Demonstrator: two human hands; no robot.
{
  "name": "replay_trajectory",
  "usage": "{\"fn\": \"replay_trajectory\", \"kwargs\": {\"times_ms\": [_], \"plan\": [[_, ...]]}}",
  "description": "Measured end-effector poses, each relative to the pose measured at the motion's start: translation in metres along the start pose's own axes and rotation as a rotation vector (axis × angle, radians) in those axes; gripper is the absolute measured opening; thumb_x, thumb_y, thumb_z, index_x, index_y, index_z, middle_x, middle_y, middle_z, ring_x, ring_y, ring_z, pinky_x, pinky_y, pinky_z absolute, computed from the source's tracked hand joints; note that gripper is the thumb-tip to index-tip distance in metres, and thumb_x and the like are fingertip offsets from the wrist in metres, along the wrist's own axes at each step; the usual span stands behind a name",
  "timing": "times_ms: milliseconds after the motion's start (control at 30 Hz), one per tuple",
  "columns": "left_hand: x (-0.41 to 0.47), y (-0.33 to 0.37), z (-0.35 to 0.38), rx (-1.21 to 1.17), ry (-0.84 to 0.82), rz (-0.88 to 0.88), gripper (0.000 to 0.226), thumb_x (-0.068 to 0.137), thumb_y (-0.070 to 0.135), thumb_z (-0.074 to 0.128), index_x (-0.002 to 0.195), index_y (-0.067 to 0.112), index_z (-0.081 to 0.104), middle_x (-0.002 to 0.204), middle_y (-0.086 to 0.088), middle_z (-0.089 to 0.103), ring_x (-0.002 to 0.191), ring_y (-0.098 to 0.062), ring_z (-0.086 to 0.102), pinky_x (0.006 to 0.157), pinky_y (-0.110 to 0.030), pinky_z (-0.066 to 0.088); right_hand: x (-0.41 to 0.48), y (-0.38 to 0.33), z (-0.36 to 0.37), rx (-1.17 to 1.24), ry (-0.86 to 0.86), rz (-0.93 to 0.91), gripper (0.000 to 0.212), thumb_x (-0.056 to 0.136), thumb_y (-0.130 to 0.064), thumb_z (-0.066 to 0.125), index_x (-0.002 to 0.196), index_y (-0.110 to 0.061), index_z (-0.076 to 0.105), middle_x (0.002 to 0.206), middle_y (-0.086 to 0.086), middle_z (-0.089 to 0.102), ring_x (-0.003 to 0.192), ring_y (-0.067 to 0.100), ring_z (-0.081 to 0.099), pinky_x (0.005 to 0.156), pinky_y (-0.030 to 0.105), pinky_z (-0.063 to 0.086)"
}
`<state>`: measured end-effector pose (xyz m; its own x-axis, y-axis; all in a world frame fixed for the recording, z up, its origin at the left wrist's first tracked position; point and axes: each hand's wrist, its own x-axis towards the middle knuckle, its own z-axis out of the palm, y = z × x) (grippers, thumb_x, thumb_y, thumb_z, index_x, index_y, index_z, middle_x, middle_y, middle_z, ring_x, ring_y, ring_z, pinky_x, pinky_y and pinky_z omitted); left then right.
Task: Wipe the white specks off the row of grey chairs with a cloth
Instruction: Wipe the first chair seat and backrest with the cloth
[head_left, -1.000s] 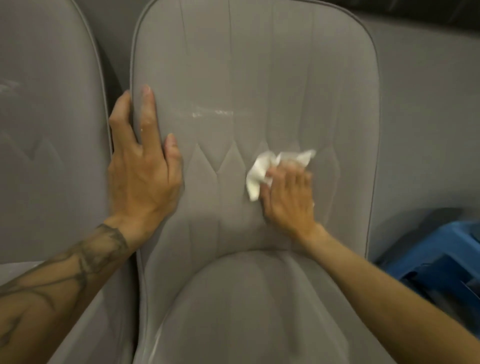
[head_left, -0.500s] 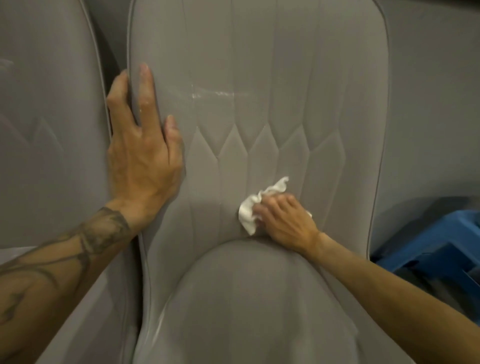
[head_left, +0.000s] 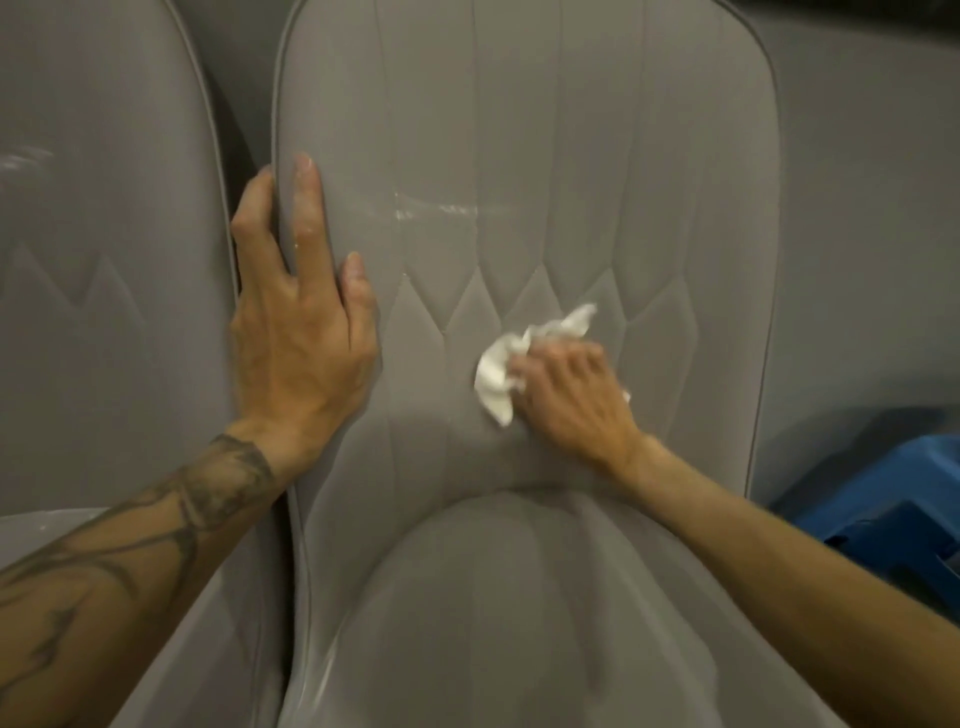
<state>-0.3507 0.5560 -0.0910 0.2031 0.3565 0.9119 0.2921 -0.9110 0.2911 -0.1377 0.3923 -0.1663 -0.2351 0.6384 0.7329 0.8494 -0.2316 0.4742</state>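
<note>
Now: your right hand (head_left: 571, 400) bunches the white cloth (head_left: 496, 376) against the chair back (head_left: 675, 208), just above the seat (head_left: 519, 597). Your left hand (head_left: 301, 332) lies flat, fingers straight, bracing the back's edge. A white streak (head_left: 436, 210) sits above and between both hands. Brace firmly and carry the cloth up to it in short, pressed strokes.

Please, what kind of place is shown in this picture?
Likely an indoor furniture storeroom or workshop, not certain: a grey chair stands close beside a matching chair, before a plain grey wall, with a blue plastic object at the right.
</note>
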Motion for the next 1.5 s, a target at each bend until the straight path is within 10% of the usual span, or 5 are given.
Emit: {"fn": "replay_trajectory", "kwargs": {"times_ms": [233, 467, 667, 867, 1500], "plan": [[0.0, 0.001, 0.0, -0.008, 0.008, -0.011, 0.064, 0.104, 0.02, 0.048, 0.162, 0.007, 0.026, 0.159, -0.027, 0.031, 0.146, -0.037, 0.036, 0.112, -0.044, 0.044, 0.152, 0.052, -0.025, -0.111, 0.388, 0.7, 0.031, 0.101, -0.034, 0.046, 0.109, -0.007, 0.06, 0.115, 0.017, 0.058, 0.106, 0.036, 0.053, 0.086, 0.044, 0.039], [-0.001, 0.001, -0.001, -0.009, -0.01, -0.031, 0.065, 0.104, 0.022, 0.049, 0.163, 0.01, 0.025, 0.161, -0.024, 0.029, 0.148, -0.035, 0.033, 0.112, -0.043, 0.044, 0.096, -0.01, -0.024, 0.044, 0.1, 0.35, 0.029, 0.101, -0.029, 0.051, 0.11, -0.005, 0.065, 0.114, 0.02, 0.06, 0.111, 0.037, 0.054, 0.089, 0.045, 0.039], [0.0, -0.001, 0.0, -0.015, -0.003, -0.031, 0.064, 0.105, 0.022, 0.048, 0.163, 0.012, 0.025, 0.161, -0.024, 0.029, 0.146, -0.037, 0.035, 0.11, -0.05, 0.048, 0.221, 0.043, -0.038, -0.038, 0.492, 0.626, 0.023, 0.098, -0.031, 0.052, 0.099, -0.01, 0.062, 0.102, 0.011, 0.061, 0.095, 0.031, 0.057, 0.081, 0.039, 0.039], [0.0, -0.001, -0.001, -0.019, -0.017, -0.022, 0.064, 0.105, 0.023, 0.047, 0.163, 0.014, 0.023, 0.161, -0.024, 0.03, 0.145, -0.036, 0.036, 0.107, -0.051, 0.051, 0.138, -0.018, -0.031, 0.099, 0.168, 0.378, 0.025, 0.099, -0.026, 0.051, 0.109, -0.007, 0.063, 0.116, 0.017, 0.059, 0.113, 0.036, 0.052, 0.09, 0.043, 0.037], [-0.001, -0.002, 0.0, -0.02, -0.02, -0.021, 0.064, 0.105, 0.021, 0.048, 0.163, 0.013, 0.024, 0.161, -0.023, 0.03, 0.145, -0.037, 0.038, 0.099, -0.052, 0.055, 0.2, 0.009, -0.027, 0.065, 0.414, 0.628, 0.021, 0.099, -0.032, 0.049, 0.101, -0.012, 0.057, 0.104, 0.01, 0.057, 0.099, 0.03, 0.052, 0.08, 0.04, 0.038]]}}
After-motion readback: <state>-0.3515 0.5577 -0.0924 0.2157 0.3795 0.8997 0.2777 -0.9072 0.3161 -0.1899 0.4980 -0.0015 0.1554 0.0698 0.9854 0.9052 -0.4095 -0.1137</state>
